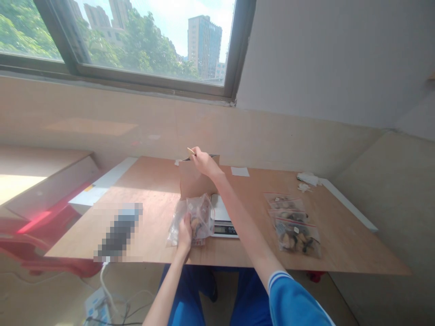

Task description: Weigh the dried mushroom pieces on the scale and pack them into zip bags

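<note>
My left hand (185,234) is closed around a transparent zip bag (202,213) with some tan and dark pieces inside. More clear plastic lies beneath that bag, near the table's front edge. Above the open top of a brown cardboard box (195,180), my right hand (203,161) pinches a small, thin, pale-yellow piece (190,151); its exact kind cannot be made out. Just right of the bag sits a flat white scale (224,229) with a dark display, partly hidden by my right forearm. The box's contents are hidden.
Several filled zip bags (296,235) overlap on the right of the wooden table (350,244). A pixelated dark device (118,233) with a white cable lies on the left. White paper (239,171) and scraps (307,179) lie towards the back, below the window wall.
</note>
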